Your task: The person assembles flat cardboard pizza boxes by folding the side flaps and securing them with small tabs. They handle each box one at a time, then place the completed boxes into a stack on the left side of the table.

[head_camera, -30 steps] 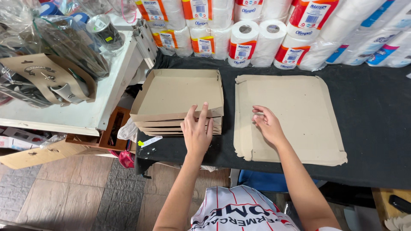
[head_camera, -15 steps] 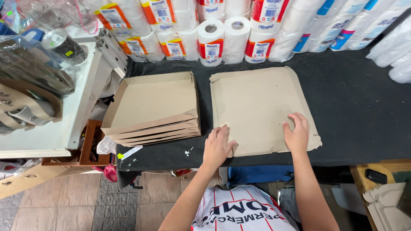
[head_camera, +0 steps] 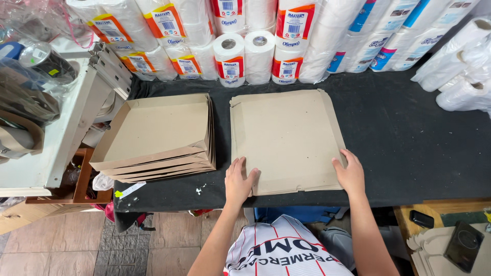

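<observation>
A stack of flat brown cardboard sheets (head_camera: 286, 138) lies on the black table (head_camera: 409, 143) in front of me. My left hand (head_camera: 239, 180) rests flat on the stack's near left corner, fingers apart. My right hand (head_camera: 350, 174) presses on the near right corner, fingers spread over the edge. To the left sits a pile of folded cardboard box trays (head_camera: 158, 135), nested one on another, touched by neither hand.
Packs of paper rolls (head_camera: 245, 51) line the back of the table, and more rolls (head_camera: 460, 76) sit at the right. A white bench with bags and a tape roll (head_camera: 43, 59) stands at the left. A dark phone (head_camera: 463, 245) lies on a surface at lower right.
My left hand left the folded trays and moved right onto the flat stack's near left corner. My right hand slid to the near right corner. The view shifted right.
</observation>
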